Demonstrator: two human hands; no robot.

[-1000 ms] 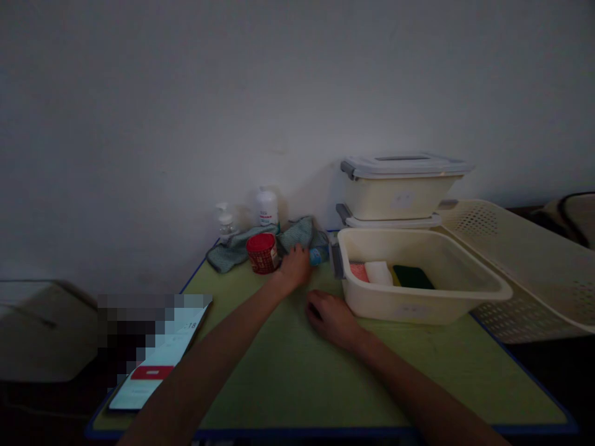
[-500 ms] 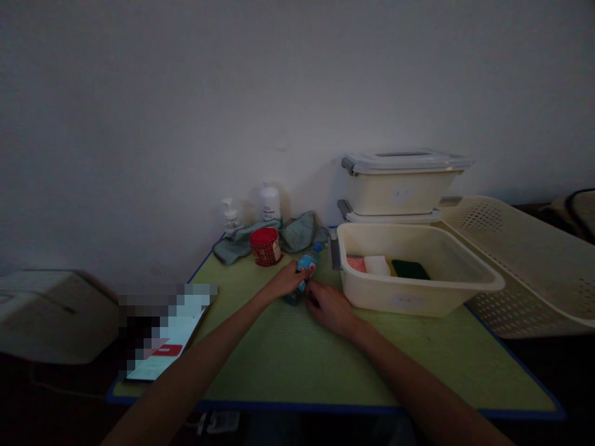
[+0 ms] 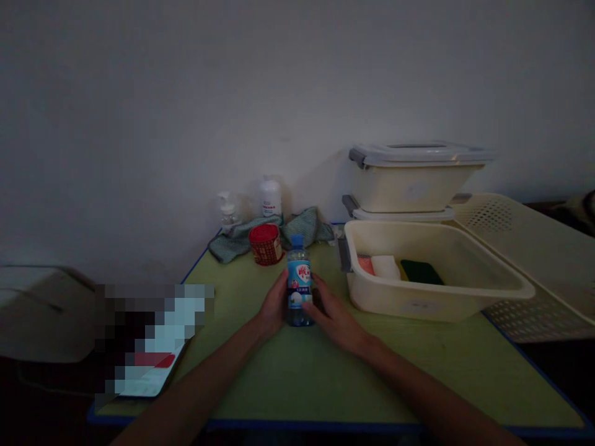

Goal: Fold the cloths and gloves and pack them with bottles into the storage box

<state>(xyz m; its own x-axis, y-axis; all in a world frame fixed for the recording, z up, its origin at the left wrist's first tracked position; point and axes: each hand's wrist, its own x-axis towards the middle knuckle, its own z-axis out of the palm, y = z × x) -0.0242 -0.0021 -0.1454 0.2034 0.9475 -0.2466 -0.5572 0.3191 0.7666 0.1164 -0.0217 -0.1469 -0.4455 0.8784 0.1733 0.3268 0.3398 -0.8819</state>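
Forearms (image 3: pixel 209 384) angled inward, left hand (image 3: pixel 274 308) and right hand (image 3: pixel 335 317) clasp an upright blue-labelled bottle (image 3: pixel 299 282) between them.

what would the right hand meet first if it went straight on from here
The blue-capped bottle, most likely: the right hand points forward and left at it and seems to touch it.

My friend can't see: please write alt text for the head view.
A person's left hand and right hand hold a blue-capped bottle upright at a green table. An open cream bin stands to the right, a red container behind the bottle.
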